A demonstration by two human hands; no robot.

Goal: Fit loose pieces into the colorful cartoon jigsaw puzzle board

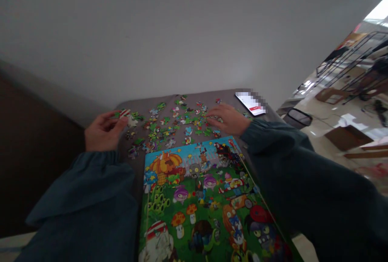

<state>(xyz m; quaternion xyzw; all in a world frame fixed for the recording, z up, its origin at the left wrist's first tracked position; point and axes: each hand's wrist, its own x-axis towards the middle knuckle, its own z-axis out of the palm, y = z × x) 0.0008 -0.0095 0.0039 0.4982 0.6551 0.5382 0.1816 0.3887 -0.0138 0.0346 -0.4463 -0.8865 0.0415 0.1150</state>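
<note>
My left hand (104, 131) pinches a red-and-white jigsaw piece (125, 113) between thumb and fingers, at the left of the pile. My right hand (227, 119) rests palm down, its fingertips among the loose jigsaw pieces (171, 122) scattered across the grey table (131, 173). A colourful cartoon puzzle picture on a box lid (197, 197) lies in front of the pieces, partly under my right sleeve. Its near end runs out of view at the bottom.
A smartphone (251, 103) with a lit screen lies at the table's far right corner. A white wall (151, 31) rises behind the table. A dark surface (36, 153) lies to the left. On the floor at right stand a black-framed object (299, 117), a metal rack (351, 58) and cardboard.
</note>
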